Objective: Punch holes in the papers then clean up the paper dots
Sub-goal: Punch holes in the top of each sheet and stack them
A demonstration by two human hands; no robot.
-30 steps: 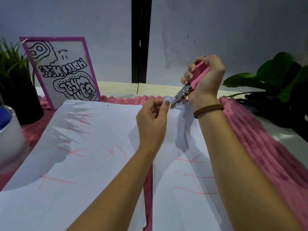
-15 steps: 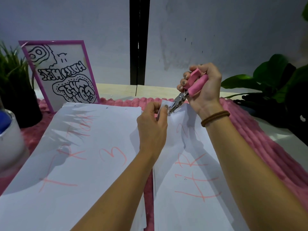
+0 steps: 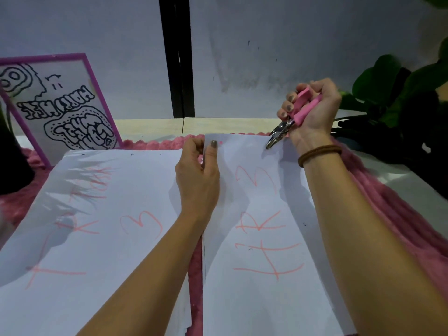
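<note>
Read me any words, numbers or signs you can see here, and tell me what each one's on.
"3": red scrawl on the left paper, loosely drawn.
"K": red scrawl on the right paper, roughly.
Framed drawing: black bubble lettering, seemingly mirrored, not legible.
Other red marks on both papers: loose strokes, unreadable.
Hole punch: no print visible.

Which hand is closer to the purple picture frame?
Left. The left hand sits just right of the purple frame; the right hand, gripping the pink punch, is farther right.
</note>
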